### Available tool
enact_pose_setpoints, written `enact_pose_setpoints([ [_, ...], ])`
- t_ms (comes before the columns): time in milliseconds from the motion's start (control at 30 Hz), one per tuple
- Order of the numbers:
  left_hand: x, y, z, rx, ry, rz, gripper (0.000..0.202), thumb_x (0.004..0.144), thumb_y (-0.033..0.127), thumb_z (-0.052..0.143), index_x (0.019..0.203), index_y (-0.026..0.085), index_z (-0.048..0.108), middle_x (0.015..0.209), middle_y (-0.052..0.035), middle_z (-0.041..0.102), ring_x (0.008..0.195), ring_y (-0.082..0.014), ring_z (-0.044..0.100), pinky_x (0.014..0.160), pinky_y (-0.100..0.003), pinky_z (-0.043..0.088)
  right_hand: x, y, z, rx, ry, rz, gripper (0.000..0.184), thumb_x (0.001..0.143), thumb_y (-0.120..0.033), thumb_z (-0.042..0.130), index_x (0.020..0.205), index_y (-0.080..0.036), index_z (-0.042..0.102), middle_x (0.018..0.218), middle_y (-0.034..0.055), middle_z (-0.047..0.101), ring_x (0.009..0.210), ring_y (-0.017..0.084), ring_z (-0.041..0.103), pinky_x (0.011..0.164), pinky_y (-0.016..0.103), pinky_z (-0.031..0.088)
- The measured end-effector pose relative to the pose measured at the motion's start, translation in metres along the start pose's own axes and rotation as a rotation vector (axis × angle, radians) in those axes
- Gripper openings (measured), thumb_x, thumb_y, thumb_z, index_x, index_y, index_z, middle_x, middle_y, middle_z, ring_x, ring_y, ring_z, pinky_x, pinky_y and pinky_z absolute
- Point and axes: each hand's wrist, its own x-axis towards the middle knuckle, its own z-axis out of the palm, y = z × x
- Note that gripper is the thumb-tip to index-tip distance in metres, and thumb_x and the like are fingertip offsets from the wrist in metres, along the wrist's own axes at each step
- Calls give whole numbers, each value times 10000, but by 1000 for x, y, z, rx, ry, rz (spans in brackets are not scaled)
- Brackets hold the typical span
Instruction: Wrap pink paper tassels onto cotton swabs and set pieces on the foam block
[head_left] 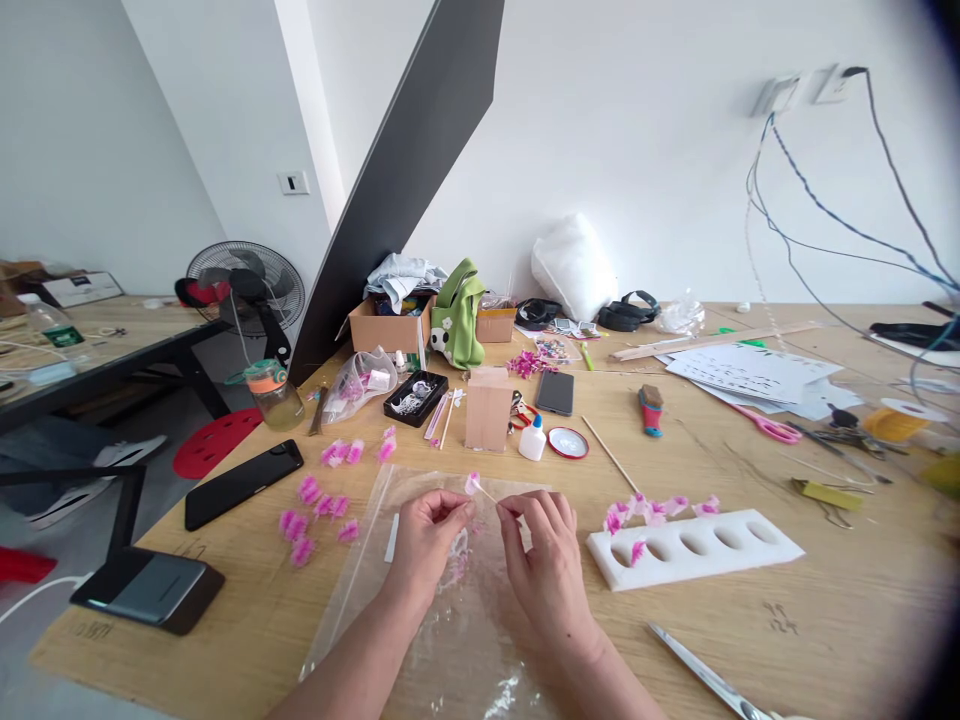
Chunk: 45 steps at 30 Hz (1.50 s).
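Both my hands hover over a clear plastic bag (420,640) spread on the wooden table (825,620). My right hand (544,570) pinches a thin stick (491,497) with a small pink and white piece (472,484) at its far tip. My left hand (427,540) is closed in a pinch close to that tip, fingertips at the pink piece. Several pink tufts (311,510) lie to the left of the bag. A white foam strip (694,545) with oval holes lies to the right, one pink tuft in a hole and more pink tufts (652,508) along its far edge.
A black phone (244,483) and a dark tablet (146,590) lie at the left. Metal scissors (709,680) lie near the front right. A glue bottle (533,438), a red lid (568,442), a small wooden box (487,408), pink scissors (769,425), papers and cardboard boxes fill the far side.
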Motion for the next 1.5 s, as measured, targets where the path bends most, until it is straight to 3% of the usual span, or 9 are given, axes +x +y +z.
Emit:
enact_pose_setpoints([
  [367, 4, -5, -3, -69, 36, -30, 236, 539, 357, 831, 605, 156, 728, 529, 2, 583, 534, -107, 477, 579, -239, 379, 3, -2, -3, 29, 137, -21, 111, 932, -116, 507, 923, -225, 527, 822, 11, 569, 794, 187, 484, 733, 342, 372],
  [567, 16, -6, -13, -158, 78, -20, 192, 546, 297, 822, 619, 147, 728, 598, -23, 654, 550, -97, 491, 594, -234, 388, 3, 0, -6, 109, 125, -6, 121, 936, -119, 503, 882, -226, 526, 805, 7, 576, 784, 181, 486, 715, 330, 394],
  [667, 23, -7, -19, -196, 127, 4, 200, 535, 281, 827, 637, 143, 724, 592, -11, 644, 556, -91, 489, 602, -228, 388, 4, 3, -6, 185, 26, 59, 130, 941, -160, 500, 833, -226, 532, 805, 13, 592, 800, 191, 502, 718, 336, 413],
  [833, 28, -4, -23, -231, 179, 15, 219, 516, 271, 832, 645, 136, 718, 601, -13, 650, 555, -90, 494, 599, -234, 385, 4, 10, -3, 275, -289, 203, 136, 908, -211, 526, 787, -223, 585, 793, 20, 620, 821, 207, 532, 709, 326, 428],
  [1000, 28, -2, -23, -257, 177, 13, 234, 511, 277, 840, 649, 134, 715, 606, -17, 657, 546, -85, 488, 588, -239, 383, 0, 10, -4, 172, -616, 254, 181, 779, -61, 510, 718, -210, 595, 720, 2, 608, 774, 186, 535, 698, 289, 399],
  [1133, 28, -2, -24, -267, 165, 14, 212, 521, 264, 835, 647, 137, 720, 599, -16, 654, 542, -81, 481, 591, -239, 381, -1, 3, -3, 78, -810, 290, 163, 786, -79, 507, 732, -198, 604, 713, 14, 605, 831, 197, 539, 716, 287, 363],
  [1233, 28, -2, -24, -265, 157, 13, 197, 524, 258, 830, 638, 139, 723, 611, -20, 657, 547, -81, 479, 585, -238, 371, -2, -1, -1, 32, -867, 294, 142, 813, -100, 516, 765, -188, 617, 753, 29, 619, 870, 209, 536, 742, 299, 344],
  [1500, 28, -6, -24, -271, 132, 8, 196, 547, 269, 839, 654, 140, 737, 630, -29, 672, 575, -88, 499, 598, -229, 372, -8, -2, 3, -12, -858, 284, 139, 823, -79, 528, 764, -179, 605, 862, 47, 658, 894, 221, 533, 770, 327, 319],
])
